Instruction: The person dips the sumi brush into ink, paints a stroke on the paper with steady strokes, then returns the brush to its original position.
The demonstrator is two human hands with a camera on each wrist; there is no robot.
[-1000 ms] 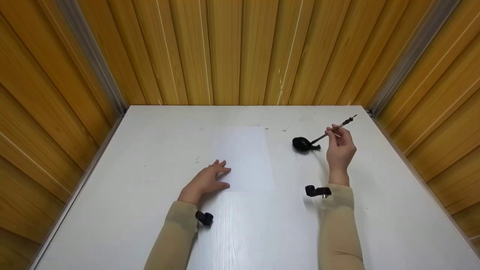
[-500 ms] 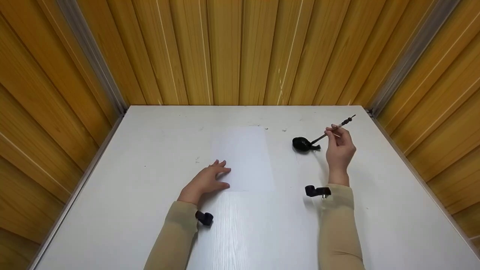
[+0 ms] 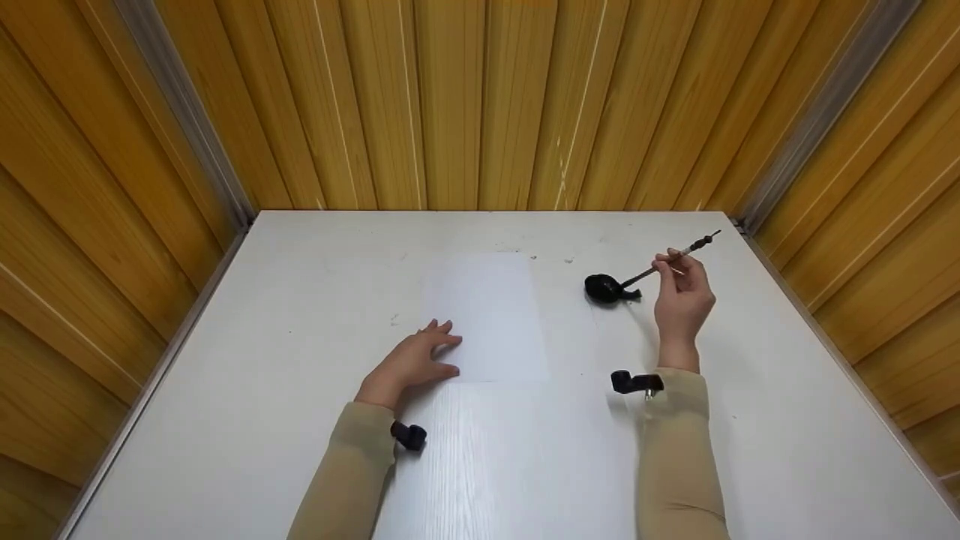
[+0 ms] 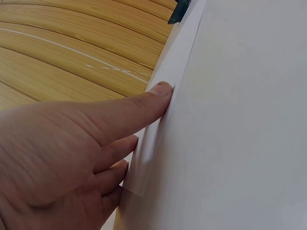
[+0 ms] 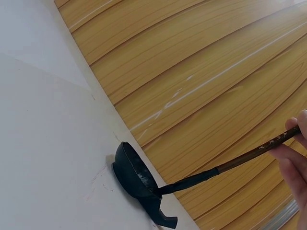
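Note:
My right hand point(image 3: 681, 296) pinches a thin dark brush point(image 3: 670, 261) by its shaft, the fingers point(image 5: 293, 160) curled round it. The brush slants down to the left, its black tip point(image 5: 165, 188) dipped into a small black ink dish point(image 3: 602, 288) on the white table point(image 3: 225, 390). In the right wrist view the ink dish point(image 5: 132, 171) sits near the table's far edge. My left hand point(image 3: 411, 360) lies flat with straight fingers point(image 4: 129, 112) pressing the left edge of a white paper sheet point(image 3: 491, 319); the paper sheet point(image 4: 230, 124) fills the left wrist view.
Wooden plank walls point(image 3: 480, 105) enclose the table on three sides, with metal strips in the corners. A small black piece point(image 3: 631, 295) lies beside the dish. Black wrist camera mounts point(image 3: 634, 382) sit at both beige sleeves.
The brush's upper end has tipped slightly to the right in my right hand. The left hand and paper have not moved.

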